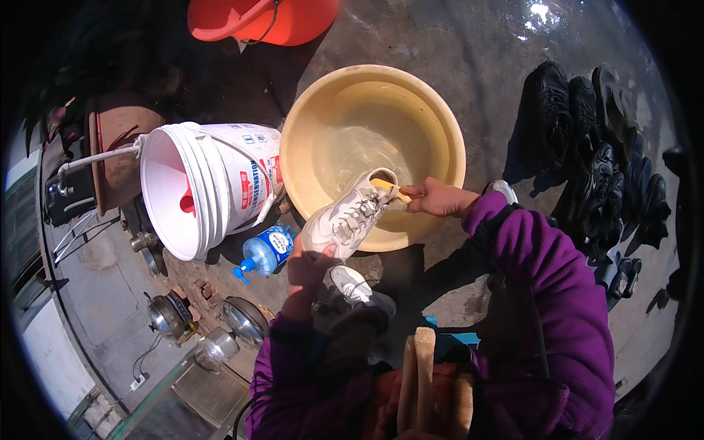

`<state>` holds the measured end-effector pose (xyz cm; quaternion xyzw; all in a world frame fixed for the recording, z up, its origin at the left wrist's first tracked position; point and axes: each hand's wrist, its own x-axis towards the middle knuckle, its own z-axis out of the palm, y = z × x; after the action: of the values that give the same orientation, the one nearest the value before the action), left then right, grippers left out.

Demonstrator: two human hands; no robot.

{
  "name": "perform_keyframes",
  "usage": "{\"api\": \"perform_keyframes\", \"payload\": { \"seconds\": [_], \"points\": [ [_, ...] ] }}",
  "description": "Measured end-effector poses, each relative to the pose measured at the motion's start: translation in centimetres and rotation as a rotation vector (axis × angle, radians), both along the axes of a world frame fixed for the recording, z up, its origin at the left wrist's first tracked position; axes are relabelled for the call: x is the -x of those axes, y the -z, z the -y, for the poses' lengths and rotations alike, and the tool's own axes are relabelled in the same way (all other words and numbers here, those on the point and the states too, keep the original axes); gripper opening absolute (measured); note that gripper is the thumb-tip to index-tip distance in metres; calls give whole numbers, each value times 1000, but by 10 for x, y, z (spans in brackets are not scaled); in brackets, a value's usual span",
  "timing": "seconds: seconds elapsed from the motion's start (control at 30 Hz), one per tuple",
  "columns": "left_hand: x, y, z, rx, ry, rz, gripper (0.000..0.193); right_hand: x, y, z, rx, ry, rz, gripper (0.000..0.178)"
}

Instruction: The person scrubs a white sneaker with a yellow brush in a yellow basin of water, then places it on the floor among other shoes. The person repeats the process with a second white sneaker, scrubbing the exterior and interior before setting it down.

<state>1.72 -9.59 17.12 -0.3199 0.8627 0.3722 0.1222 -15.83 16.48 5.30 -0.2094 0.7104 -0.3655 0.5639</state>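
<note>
Grip at the toe: left hand [312, 265] closed round the front of a sneaker [339, 226], thumb pressed against the upper.
Grip at the collar: right hand [440, 199] pinching a smooth yellow strip [400, 195] between thumb and fingers; the strip runs into the shoe's mouth, so its full shape is hidden.
Sleeves [561, 275]: purple, soft and fleecy, bunched in folds along the right arm.
Sneaker's place: aslant over the near side of a basin [452, 147], toe toward the person, mouth over the bowl; I cannot tell if it touches the rim.
Sneaker's look: off-white with grey-beige panels, rounded toe, cord laces crisscrossed up the front.
Basin's make: round, pale yellow, apparently plastic, thick-lipped, with clear rippling water [363, 147] inside.
White bucket [218, 187]: ribbed plastic, lying tipped with its mouth to the left, just beside the basin.
Pump bottle [270, 248]: translucent blue, near the left hand.
Red bucket [304, 26]: smooth-sided, beyond the basin.
Dark shoes [546, 110]: grouped at far right, many of them laced.
Ground [480, 95]: grey, hard, mottled with shadow.
</note>
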Motion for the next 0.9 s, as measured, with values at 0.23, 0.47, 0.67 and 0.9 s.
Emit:
{"api": "perform_keyframes", "payload": {
  "seconds": [0.23, 0.47, 0.67, 0.9],
  "points": [
    [3, -4, -11, 176, 140, 68, 67, -10, -15, 21, -147, -265, -192, 40],
    [11, -17, -6, 17, 75, 48, 58, 9, -40, -33, 14, 202, 686, 43],
    [13, -4, 15, -314, -140, 128, 50, 48, -49, -102, 188, 645, 651, 53],
    [14, 3, -5, -501, -368, 91, 55, 40, -40, -109, 192, 735, 569, 55]
  ]
}}
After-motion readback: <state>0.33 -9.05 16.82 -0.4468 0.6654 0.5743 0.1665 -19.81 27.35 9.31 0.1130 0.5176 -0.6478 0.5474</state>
